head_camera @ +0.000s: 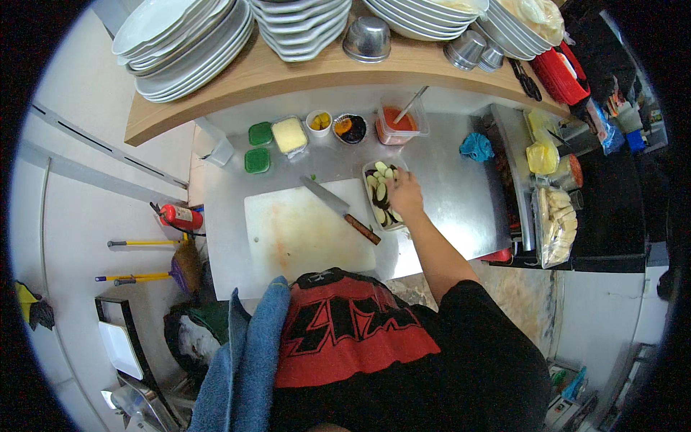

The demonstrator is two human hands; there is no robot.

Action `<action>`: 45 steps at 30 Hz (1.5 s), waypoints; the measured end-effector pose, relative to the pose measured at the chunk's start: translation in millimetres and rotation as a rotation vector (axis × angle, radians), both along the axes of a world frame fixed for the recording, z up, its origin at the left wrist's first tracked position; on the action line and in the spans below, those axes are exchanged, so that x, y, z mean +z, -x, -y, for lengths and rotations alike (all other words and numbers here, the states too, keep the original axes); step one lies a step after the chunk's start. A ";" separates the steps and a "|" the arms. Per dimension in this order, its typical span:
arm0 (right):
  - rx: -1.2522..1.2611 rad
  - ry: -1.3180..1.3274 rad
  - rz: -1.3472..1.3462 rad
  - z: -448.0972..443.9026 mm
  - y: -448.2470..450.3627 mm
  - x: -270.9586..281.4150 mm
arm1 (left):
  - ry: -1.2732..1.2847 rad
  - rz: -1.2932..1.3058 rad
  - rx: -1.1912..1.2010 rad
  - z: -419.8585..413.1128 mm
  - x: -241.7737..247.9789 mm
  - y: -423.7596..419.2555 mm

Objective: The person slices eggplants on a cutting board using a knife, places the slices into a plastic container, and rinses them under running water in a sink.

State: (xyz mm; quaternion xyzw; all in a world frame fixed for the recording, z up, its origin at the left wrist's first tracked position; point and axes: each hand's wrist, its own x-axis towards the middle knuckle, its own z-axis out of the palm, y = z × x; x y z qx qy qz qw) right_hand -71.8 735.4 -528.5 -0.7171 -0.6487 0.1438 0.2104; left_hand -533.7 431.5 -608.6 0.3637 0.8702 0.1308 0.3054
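Observation:
My right hand [406,193] reaches over the right side of a clear plastic container [369,201] filled with sliced eggplant [381,191]. Its fingers are blurred at the slices, and whether they pinch one is unclear. My left hand is out of view. Just left of the container lies a white cutting board [302,232] with faint orange stains. A chef's knife with a wooden handle [363,229] rests across the board's right part, its blade pointing away to the upper left. A small green scrap [313,177] sits beside the blade tip.
Along the back of the steel table [453,210] stand green-lidded tubs [260,133], a tub of pale grated food [290,134], small cups and a tub of red sauce [398,120] with a utensil. A blue cloth [476,147] lies right. Overhead, a wooden shelf [302,81] bears stacked plates.

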 end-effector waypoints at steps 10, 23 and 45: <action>0.421 0.385 0.344 18.3 -6.2 15.5 | 0.133 -0.188 0.266 95.0 41.7 75.6; 0.402 0.020 -0.047 3.8 -46.7 -6.2 | 0.164 -0.217 0.312 106.4 48.5 60.9; 0.372 0.562 -0.545 42.6 -11.8 12.6 | 0.171 0.245 0.119 136.5 -23.9 -173.1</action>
